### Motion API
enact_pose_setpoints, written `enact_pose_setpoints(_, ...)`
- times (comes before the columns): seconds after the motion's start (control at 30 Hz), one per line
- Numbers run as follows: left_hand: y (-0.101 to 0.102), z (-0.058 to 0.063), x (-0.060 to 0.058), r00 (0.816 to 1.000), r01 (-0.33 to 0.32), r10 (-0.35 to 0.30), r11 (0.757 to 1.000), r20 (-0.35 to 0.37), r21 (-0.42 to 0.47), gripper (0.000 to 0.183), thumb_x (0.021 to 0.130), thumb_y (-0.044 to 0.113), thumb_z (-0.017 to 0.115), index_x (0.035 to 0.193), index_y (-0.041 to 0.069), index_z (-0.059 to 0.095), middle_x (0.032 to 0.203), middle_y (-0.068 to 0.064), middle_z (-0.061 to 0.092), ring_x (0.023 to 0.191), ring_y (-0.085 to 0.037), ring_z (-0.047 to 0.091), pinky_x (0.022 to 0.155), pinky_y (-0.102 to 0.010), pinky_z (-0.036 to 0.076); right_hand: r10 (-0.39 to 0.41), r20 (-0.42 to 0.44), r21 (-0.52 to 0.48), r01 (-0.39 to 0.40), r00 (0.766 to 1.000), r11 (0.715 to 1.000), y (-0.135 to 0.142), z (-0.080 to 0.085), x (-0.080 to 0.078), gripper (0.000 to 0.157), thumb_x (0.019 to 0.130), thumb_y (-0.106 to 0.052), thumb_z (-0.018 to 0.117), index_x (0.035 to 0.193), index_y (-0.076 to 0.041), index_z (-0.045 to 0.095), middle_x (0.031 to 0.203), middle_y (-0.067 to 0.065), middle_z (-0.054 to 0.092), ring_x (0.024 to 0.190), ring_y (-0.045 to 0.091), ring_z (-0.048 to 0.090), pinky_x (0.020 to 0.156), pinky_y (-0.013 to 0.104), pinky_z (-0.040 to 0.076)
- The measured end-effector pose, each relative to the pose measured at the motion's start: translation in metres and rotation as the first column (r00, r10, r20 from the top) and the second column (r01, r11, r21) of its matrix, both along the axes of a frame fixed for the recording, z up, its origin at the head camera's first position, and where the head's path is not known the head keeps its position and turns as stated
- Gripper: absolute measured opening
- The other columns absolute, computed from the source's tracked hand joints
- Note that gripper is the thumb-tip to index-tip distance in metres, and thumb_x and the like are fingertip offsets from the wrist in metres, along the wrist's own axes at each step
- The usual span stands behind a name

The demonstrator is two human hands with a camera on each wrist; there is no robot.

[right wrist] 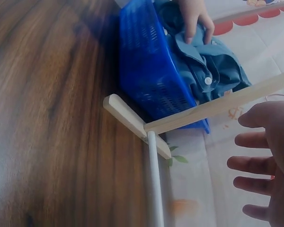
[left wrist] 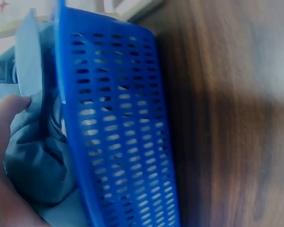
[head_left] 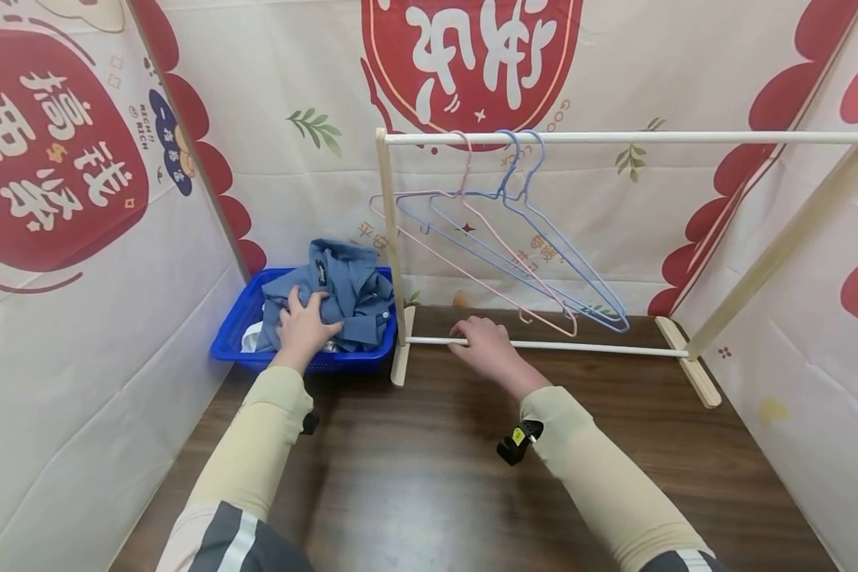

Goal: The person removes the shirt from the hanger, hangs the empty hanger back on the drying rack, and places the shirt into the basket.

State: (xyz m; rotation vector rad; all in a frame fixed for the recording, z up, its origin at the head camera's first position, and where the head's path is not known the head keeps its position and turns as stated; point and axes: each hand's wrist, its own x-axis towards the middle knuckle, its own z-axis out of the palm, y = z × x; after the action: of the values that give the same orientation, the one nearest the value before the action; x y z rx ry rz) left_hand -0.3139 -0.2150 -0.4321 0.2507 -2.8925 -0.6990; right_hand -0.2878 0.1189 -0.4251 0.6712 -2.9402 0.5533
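Note:
A crumpled blue shirt [head_left: 350,286] with a dark neck label and a white button lies heaped in the blue plastic basket [head_left: 222,346]. My left hand [head_left: 303,330] rests on the shirt with its fingers spread. In the left wrist view, the thumb [left wrist: 14,105] touches a fold of the cloth. My right hand [head_left: 488,349] is empty, to the right of the basket and near the lower bar of the rack. The right wrist view shows its fingers [right wrist: 251,165] spread apart. Some white cloth [head_left: 251,337] shows beneath the shirt.
A wooden rack with a white top rail [head_left: 651,138] and white lower bar [head_left: 586,347] stands right of the basket. One pink hanger [head_left: 496,230] and two blue hangers [head_left: 568,254] hang from it. Printed cloth walls [head_left: 293,199] enclose the brown tabletop [head_left: 415,477].

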Motion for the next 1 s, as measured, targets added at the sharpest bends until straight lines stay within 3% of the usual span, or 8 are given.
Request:
enact_pose_setpoints(0.23, -0.003, 0.013, 0.005, 0.998, -0.035, 0.034, 0.999, -0.044, -0.018, 0.072, 0.087, 0.050, 0.068, 0.148, 0.027, 0.039, 0.159, -0.020, -0.007, 0.137, -0.059, 0.000, 0.100, -0.077, 0.014, -0.004, -0.011, 0.037, 0.004, 1.000, 0.999, 0.001, 0.000, 0.000, 0.031, 0.094, -0.033, 0.061, 0.115, -0.010, 0.067, 0.110, 0.009, 0.061, 0.109, 0.032, 0.054, 0.085, 0.054, 0.040)
enact_pose_setpoints(0.47, -0.006, 0.031, 0.013, 0.999, -0.018, 0.015, 0.998, -0.045, -0.064, 0.073, 0.086, 0.051, 0.065, 0.149, 0.024, 0.039, 0.160, -0.022, -0.003, 0.139, -0.054, -0.012, 0.099, -0.078, 0.000, 0.005, -0.002, -0.010, -0.005, 1.000, 1.000, 0.004, 0.002, 0.001, 0.032, 0.094, -0.030, 0.060, 0.116, -0.008, 0.066, 0.115, 0.012, 0.061, 0.112, 0.033, 0.051, 0.089, 0.054, 0.037)
enact_pose_setpoints(0.77, 0.003, 0.049, 0.016, 0.992, 0.046, -0.060, 0.991, -0.109, -0.126, 0.068, 0.089, 0.053, 0.060, 0.148, 0.024, 0.042, 0.158, -0.018, 0.017, 0.145, -0.043, 0.007, 0.103, -0.074, 0.007, 0.013, -0.063, -0.021, -0.015, 0.998, 1.000, 0.016, 0.003, 0.007, 0.033, 0.093, -0.030, 0.060, 0.116, -0.008, 0.066, 0.112, 0.009, 0.061, 0.110, 0.032, 0.053, 0.088, 0.054, 0.038)
enact_pose_setpoints(1.0, 0.021, 0.058, 0.023, 0.984, 0.086, -0.114, 0.976, -0.135, -0.198, 0.069, 0.092, 0.054, 0.057, 0.151, 0.026, 0.037, 0.159, -0.015, 0.019, 0.146, -0.039, 0.008, 0.106, -0.071, 0.009, 0.024, -0.108, 0.019, -0.022, 0.994, 1.000, 0.032, 0.001, 0.015, 0.032, 0.092, -0.029, 0.064, 0.116, -0.007, 0.066, 0.114, 0.011, 0.061, 0.110, 0.034, 0.053, 0.091, 0.057, 0.038)
